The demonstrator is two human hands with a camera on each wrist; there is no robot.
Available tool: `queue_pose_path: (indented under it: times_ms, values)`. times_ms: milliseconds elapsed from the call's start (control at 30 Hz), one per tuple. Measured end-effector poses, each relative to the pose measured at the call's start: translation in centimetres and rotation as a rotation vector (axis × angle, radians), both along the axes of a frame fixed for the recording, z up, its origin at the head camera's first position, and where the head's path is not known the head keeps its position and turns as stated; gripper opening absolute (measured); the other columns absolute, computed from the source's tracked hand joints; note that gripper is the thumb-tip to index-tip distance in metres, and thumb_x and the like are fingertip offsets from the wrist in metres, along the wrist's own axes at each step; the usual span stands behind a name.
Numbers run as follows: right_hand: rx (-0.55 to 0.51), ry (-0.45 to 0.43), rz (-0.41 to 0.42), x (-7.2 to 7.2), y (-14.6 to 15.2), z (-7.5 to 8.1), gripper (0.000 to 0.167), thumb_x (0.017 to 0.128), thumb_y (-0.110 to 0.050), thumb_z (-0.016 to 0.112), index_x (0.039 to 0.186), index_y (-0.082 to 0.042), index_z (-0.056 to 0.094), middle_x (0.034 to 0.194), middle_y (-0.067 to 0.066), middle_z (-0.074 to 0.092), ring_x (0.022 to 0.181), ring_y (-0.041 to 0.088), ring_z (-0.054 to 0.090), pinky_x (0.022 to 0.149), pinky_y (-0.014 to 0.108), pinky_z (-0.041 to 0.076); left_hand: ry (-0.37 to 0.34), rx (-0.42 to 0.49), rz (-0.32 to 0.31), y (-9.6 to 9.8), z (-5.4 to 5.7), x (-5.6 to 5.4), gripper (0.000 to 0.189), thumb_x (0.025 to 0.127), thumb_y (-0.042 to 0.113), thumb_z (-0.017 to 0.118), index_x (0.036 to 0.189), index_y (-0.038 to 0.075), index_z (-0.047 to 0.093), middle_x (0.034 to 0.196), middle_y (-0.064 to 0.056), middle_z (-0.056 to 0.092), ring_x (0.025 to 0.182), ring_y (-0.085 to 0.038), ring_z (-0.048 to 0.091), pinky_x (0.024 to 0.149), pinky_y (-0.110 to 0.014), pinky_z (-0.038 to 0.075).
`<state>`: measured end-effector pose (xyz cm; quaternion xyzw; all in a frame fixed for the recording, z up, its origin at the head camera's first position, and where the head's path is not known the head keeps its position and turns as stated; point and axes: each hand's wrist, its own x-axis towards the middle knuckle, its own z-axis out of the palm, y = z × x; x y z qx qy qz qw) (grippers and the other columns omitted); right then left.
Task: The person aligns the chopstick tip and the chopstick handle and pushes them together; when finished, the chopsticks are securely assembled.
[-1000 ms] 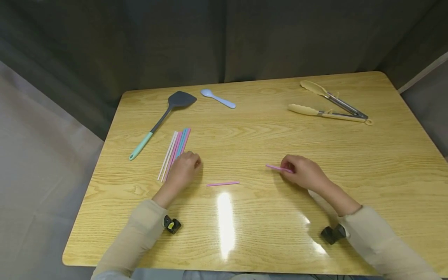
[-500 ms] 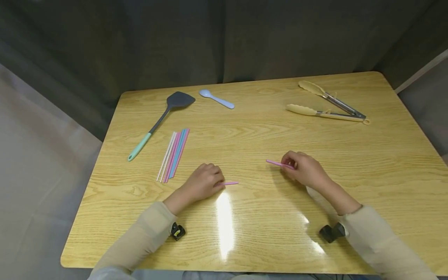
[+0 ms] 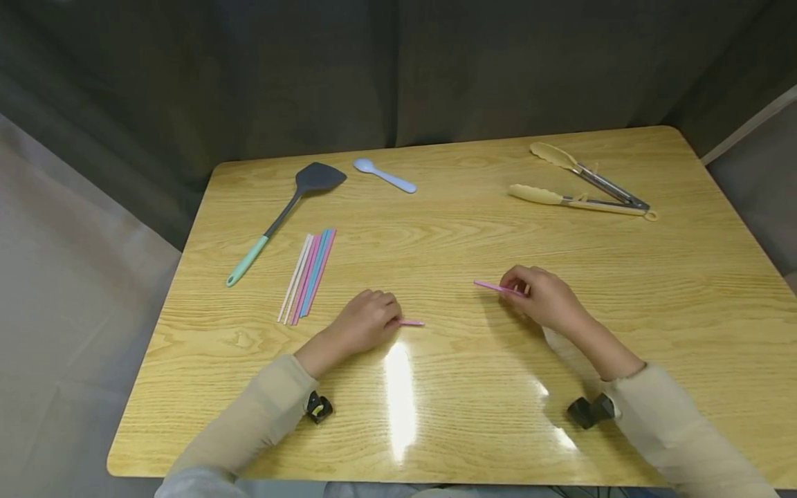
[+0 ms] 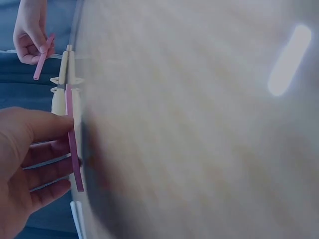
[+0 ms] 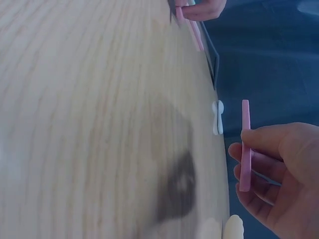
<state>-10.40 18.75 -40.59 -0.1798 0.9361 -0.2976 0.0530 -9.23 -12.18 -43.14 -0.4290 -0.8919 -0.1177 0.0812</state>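
In the head view my left hand (image 3: 367,319) is low over the middle of the table, right of the row of sticks. It pinches a short pink stick (image 3: 412,323); in the left wrist view the thumb lies on one side of this pink stick (image 4: 73,144) and the fingers on the other. My right hand (image 3: 540,296) holds a second short pink stick (image 3: 488,285) between thumb and fingers, its far end pointing left. The right wrist view shows that pink stick (image 5: 245,149) nearly whole. A gap separates the two sticks.
Long thin sticks in white, pink and blue (image 3: 307,277) lie side by side left of my left hand. A spatula (image 3: 280,214) lies beyond them. A light-blue spoon (image 3: 386,176) is at the back, and spread tongs (image 3: 585,183) lie at the back right.
My left hand has moved right from beside the row of sticks and picked up the short pink stick from the table. My right hand has risen slightly, still holding its stick.
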Motion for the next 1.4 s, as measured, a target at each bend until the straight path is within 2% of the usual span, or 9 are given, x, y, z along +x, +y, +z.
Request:
queue_pose_path:
  times_ms: [300, 533, 733, 967, 1200, 1400]
  values:
    - [-0.072, 0.033, 0.021, -0.3, 0.0, 0.8, 0.013, 0.082, -0.003, 0.062, 0.095, -0.003, 0.062, 0.077, 0.005, 0.060, 0.064, 0.015, 0.051, 0.057, 0.028, 0.042, -0.112, 0.074, 0.049, 1.1, 2.9, -1.2, 0.006, 0.081, 0.014, 0.065, 0.080, 0.009, 0.066, 0.072, 0.002, 0.064, 0.060, -0.008, 0.057, 0.061, -0.024, 0.047]
    - [-0.107, 0.078, 0.024, -0.6, -0.2, 1.8, 0.015, 0.083, -0.004, 0.062, 0.098, -0.003, 0.064, 0.077, 0.005, 0.059, 0.065, 0.015, 0.050, 0.057, 0.028, 0.043, -0.184, 0.076, 0.141, 1.5, 5.1, -2.3, 0.009, 0.084, 0.014, 0.062, 0.089, 0.009, 0.067, 0.082, 0.001, 0.066, 0.070, -0.009, 0.059, 0.063, -0.022, 0.047]
    - [-0.111, 0.131, 0.018, -1.0, -0.1, 2.6, 0.013, 0.083, -0.004, 0.062, 0.095, -0.003, 0.065, 0.078, 0.006, 0.060, 0.067, 0.015, 0.050, 0.058, 0.028, 0.043, -0.243, 0.174, 0.191, 1.5, 6.4, -3.0, 0.012, 0.086, 0.014, 0.060, 0.095, 0.008, 0.066, 0.091, -0.001, 0.066, 0.079, -0.010, 0.060, 0.068, -0.022, 0.048]
    - [-0.154, 0.157, -0.025, -1.4, 0.2, 3.9, 0.012, 0.084, -0.005, 0.061, 0.095, -0.004, 0.066, 0.080, 0.006, 0.059, 0.071, 0.015, 0.050, 0.061, 0.026, 0.042, -0.285, 0.268, 0.219, 1.7, 7.3, -3.5, 0.021, 0.088, 0.013, 0.058, 0.106, 0.007, 0.065, 0.092, -0.002, 0.063, 0.081, -0.011, 0.058, 0.070, -0.022, 0.047]
    - [-0.216, 0.162, -0.044, -1.7, -0.1, 4.3, 0.012, 0.084, -0.007, 0.061, 0.095, -0.006, 0.066, 0.083, 0.004, 0.060, 0.073, 0.009, 0.050, 0.063, 0.016, 0.041, -0.277, 0.418, 0.159, 2.3, 7.5, -4.1, 0.016, 0.087, 0.009, 0.059, 0.100, 0.005, 0.066, 0.090, -0.004, 0.061, 0.080, -0.012, 0.057, 0.070, -0.024, 0.048]
    - [-0.275, 0.161, -0.042, -1.8, -0.7, 4.7, 0.012, 0.085, -0.007, 0.061, 0.095, -0.005, 0.067, 0.085, 0.005, 0.060, 0.073, 0.005, 0.050, 0.064, 0.013, 0.042, -0.276, 0.518, 0.154, 2.9, 7.5, -4.4, 0.014, 0.086, 0.009, 0.059, 0.098, 0.006, 0.067, 0.090, -0.004, 0.061, 0.076, -0.012, 0.055, 0.065, -0.021, 0.047]
